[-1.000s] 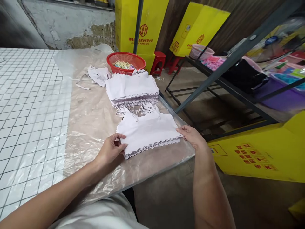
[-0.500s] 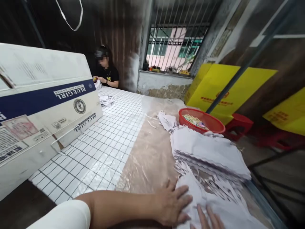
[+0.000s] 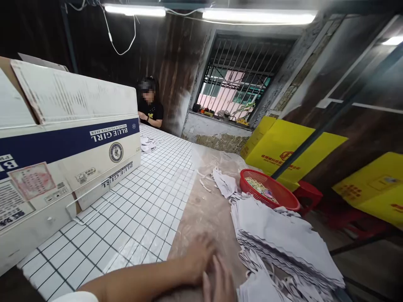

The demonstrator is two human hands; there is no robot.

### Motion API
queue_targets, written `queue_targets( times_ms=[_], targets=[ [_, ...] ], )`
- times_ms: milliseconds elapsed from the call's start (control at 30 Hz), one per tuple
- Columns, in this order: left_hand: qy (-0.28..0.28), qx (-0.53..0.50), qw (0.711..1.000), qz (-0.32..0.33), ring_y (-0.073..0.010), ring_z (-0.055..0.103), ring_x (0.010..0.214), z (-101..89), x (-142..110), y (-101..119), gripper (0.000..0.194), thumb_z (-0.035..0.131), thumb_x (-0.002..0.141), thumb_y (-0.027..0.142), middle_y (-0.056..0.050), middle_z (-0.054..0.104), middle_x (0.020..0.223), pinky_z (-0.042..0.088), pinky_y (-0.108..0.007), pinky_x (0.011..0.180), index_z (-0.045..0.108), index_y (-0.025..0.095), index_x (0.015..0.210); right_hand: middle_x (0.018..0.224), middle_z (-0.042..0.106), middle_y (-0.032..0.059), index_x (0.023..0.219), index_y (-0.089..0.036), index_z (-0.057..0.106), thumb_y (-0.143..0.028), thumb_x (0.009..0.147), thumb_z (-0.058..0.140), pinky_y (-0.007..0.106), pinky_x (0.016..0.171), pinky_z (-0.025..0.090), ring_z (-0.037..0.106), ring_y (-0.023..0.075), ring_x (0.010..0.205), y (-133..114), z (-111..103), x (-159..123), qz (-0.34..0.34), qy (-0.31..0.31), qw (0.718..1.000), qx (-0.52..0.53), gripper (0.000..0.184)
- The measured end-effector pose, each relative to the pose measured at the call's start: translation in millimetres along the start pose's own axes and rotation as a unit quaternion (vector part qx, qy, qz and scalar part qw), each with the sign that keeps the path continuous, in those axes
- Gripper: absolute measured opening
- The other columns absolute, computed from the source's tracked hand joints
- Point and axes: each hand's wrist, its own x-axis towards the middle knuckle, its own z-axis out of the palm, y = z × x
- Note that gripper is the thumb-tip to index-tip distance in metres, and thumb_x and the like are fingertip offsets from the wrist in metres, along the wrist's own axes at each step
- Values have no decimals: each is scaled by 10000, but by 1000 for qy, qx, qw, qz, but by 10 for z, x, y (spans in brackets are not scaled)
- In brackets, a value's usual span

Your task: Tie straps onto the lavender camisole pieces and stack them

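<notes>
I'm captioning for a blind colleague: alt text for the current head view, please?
A blurred left hand and right hand are close together over a table, beside stacks of pale cloth. Beyond the cloth is a red basket; a large white carton stands at left, and another person is in the background.

We log: 2 lit tubes [image 3: 260,16], top; daylight in barred window [image 3: 234,82], upper centre; gloom, upper left; glare on plastic sheet [image 3: 197,209], lower left of centre. We find blurred: left hand [image 3: 200,256], right hand [image 3: 220,280], bottom centre; upper right edge, smeared.
</notes>
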Motion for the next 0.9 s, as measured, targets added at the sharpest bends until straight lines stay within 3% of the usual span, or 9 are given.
queue_targets(
  times_ms=[100, 200, 333, 467, 567, 700, 800, 900],
  targets=[
    [23, 47, 991, -127, -378, 247, 1485, -481, -273, -549, 568, 379, 986, 379, -181, 361, 1574, 218, -576, 1205, 430, 98, 1477, 1351, 618, 179, 1354, -181, 601, -512, 997, 329, 460, 913, 540, 611, 331, 1213, -283, 363, 168, 30, -86, 995, -35, 557],
    [27, 92, 985, -144, -336, 233, 1499, -744, -651, -950, 537, 337, 1006, 449, -74, 353, 1597, 224, -565, 1207, 439, 231, 1486, 1439, 554, 155, 1408, -202, 565, -555, 989, 292, 524, 1012, 473, 518, 352, 1328, -380, 463, 242, 47, -156, 986, -45, 612],
    [64, 141, 973, -173, -327, 246, 1497, -777, -1114, -1197, 521, 338, 1005, 472, -37, 360, 1595, 273, -554, 1187, 465, 278, 1472, 1530, 457, 104, 1482, -231, 471, -554, 990, 293, 521, 1097, 395, 415, 329, 1418, -459, 232, 324, 80, -228, 970, -27, 616],
    [90, 180, 964, -174, -338, 288, 1478, -753, -1258, -1328, 504, 377, 989, 430, -49, 394, 1576, 291, -553, 1171, 503, 268, 1449, 1596, 350, 59, 1523, -258, 393, -499, 1005, 300, 484, 1182, 274, 296, 276, 1488, -677, -69, 496, 131, -291, 948, 3, 578],
    [82, 198, 959, -183, -347, 296, 1471, -764, -1211, -1269, 513, 375, 985, 397, -86, 408, 1566, 278, -553, 1173, 511, 216, 1445, 1619, 304, 50, 1534, -253, 367, -483, 1013, 296, 459, 1214, 188, 219, 246, 1516, -816, -207, 624, 167, -304, 938, 29, 573],
    [80, 204, 953, -208, -369, 318, 1451, -642, -1328, -833, 496, 337, 991, 364, -127, 440, 1539, 305, -602, 1129, 555, 193, 1403, 1629, 281, 79, 1536, -221, 355, -485, 1009, 321, 456, 1217, 144, 180, 242, 1523, -922, -339, 685, 191, -307, 931, 61, 590],
    [75, 213, 957, -181, -378, 325, 1449, -427, -1704, -507, 509, 335, 983, 408, -100, 442, 1542, 298, -640, 1114, 554, 236, 1409, 1631, 279, 87, 1531, -205, 358, -481, 996, 358, 452, 1216, 138, 169, 241, 1525, -959, -409, 676, 199, -301, 929, 83, 602],
    [84, 239, 948, -193, -389, 319, 1455, -252, -2198, -471, 558, 347, 955, 483, -66, 419, 1556, 297, -661, 1113, 521, 265, 1439, 1636, 265, 89, 1529, -198, 356, -492, 992, 352, 462, 1217, 129, 152, 246, 1528, -954, -425, 649, 196, -291, 930, 108, 612]
  ],
)
